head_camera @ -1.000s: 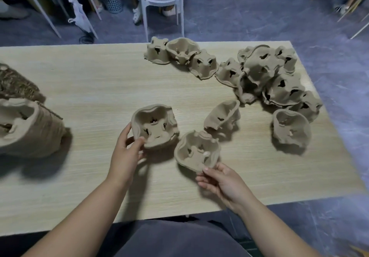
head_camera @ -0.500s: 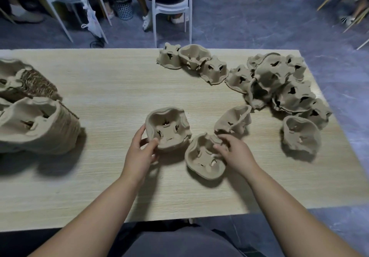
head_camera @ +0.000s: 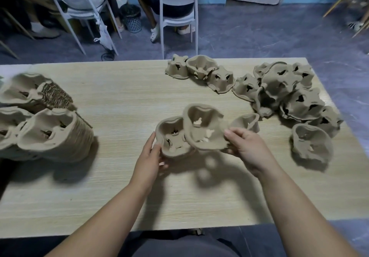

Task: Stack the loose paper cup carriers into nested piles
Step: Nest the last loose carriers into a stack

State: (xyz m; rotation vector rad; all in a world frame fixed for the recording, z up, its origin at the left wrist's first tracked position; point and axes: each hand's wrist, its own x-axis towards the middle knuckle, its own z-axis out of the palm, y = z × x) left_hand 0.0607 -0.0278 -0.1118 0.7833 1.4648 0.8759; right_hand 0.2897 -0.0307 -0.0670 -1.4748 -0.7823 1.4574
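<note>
My left hand [head_camera: 148,158] grips the near edge of a brown pulp cup carrier [head_camera: 171,139] held just above the wooden table [head_camera: 123,101]. My right hand [head_camera: 246,147] holds a second carrier [head_camera: 203,130] by its right rim, lifted and tilted, overlapping the right side of the first one. Another loose carrier [head_camera: 246,122] lies on its side just behind my right hand. Several more loose carriers [head_camera: 287,95] are heaped at the far right of the table. Tall nested piles [head_camera: 58,135] lie on their sides at the left.
A single carrier [head_camera: 310,144] sits near the right table edge. Three carriers [head_camera: 199,70] line the far edge. Beyond the table stand white chairs [head_camera: 176,7] with seated people and a small bin [head_camera: 132,18].
My right hand took hold of the carrier in front of it, lifted it off the table and carried it left over the one in my left hand. The view tilted upward.
</note>
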